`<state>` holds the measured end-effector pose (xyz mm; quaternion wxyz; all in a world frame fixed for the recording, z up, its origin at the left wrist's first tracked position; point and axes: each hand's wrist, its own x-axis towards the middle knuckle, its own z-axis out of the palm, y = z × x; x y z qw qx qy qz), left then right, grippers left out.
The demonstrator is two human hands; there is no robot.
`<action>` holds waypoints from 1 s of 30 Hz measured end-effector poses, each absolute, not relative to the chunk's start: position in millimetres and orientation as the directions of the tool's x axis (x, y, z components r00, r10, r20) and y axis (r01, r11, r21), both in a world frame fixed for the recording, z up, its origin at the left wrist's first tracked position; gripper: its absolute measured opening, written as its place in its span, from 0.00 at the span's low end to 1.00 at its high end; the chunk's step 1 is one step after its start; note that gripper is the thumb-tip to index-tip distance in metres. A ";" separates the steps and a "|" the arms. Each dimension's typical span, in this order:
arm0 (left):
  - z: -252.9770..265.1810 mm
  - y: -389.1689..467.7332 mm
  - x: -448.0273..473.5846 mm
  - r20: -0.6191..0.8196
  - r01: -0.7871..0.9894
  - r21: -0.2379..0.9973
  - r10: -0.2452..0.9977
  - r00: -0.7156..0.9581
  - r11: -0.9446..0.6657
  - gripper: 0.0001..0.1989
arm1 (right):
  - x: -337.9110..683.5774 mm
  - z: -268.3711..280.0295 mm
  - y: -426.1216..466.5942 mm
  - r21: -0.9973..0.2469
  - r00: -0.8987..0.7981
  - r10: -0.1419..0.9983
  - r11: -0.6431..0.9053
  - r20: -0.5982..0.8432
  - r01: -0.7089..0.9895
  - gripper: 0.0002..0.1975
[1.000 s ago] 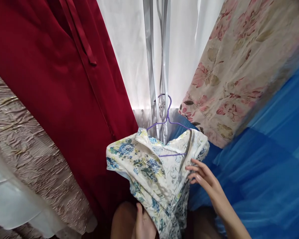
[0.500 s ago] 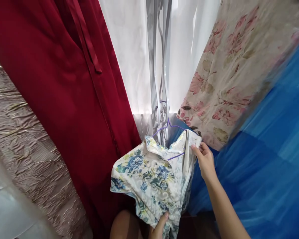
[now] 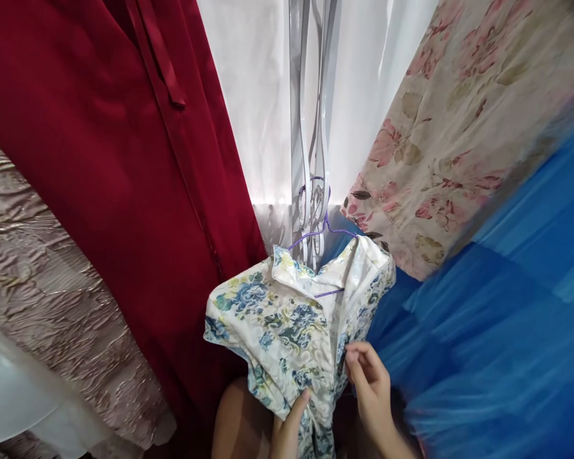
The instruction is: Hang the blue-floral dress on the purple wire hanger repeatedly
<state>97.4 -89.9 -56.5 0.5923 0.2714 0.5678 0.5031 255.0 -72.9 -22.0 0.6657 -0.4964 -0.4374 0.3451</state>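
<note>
A short-sleeved floral garment (image 3: 263,319), white with blue and yellow flowers, hangs from a thin purple hanger (image 3: 310,234). Its collar stands apart and the front is unfastened, with the hanger's lower bar showing through the neck. My left hand (image 3: 289,428) grips the lower front, thumb lying on top and the other fingers hidden behind the cloth. At the right-hand front edge, about midway down, my right hand (image 3: 370,382) has its thumb and fingers closed on the fabric.
The hanger's hook loops around white curved metal bars (image 3: 323,115) before a white curtain (image 3: 249,95). Left hang a long red garment (image 3: 124,166) and textured pinkish cloth (image 3: 71,274). Pink-flowered cloth (image 3: 440,153) and blue sheer fabric (image 3: 497,331) are at right. My knee (image 3: 242,421) shows below.
My right hand has left the garment's right shoulder and moved down to the front edge. The right shoulder and sleeve now lie spread outward. My left hand keeps its grip.
</note>
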 end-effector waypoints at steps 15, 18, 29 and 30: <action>-81.1 -89.0 89.2 -0.247 -0.355 0.922 0.943 -0.225 0.156 0.33 | 247.1 -62.4 -93.2 -0.998 -0.058 0.997 0.057 0.057 -0.009 0.17; -82.4 -87.3 67.8 -0.168 -0.175 0.979 0.902 -0.398 0.105 0.26 | 245.6 -68.3 -97.1 -1.000 -0.065 0.998 0.023 0.024 -0.005 0.19; -89.6 -98.3 72.7 0.425 0.502 0.774 0.904 0.043 -0.387 0.14 | 215.7 -56.1 -105.8 -0.979 -0.049 0.995 -0.095 -0.087 -0.182 0.23; -89.1 -96.7 80.6 0.392 0.482 0.798 0.919 0.041 -0.362 0.13 | 213.7 -52.7 -104.9 -0.978 -0.067 0.995 -0.088 -0.077 -0.187 0.24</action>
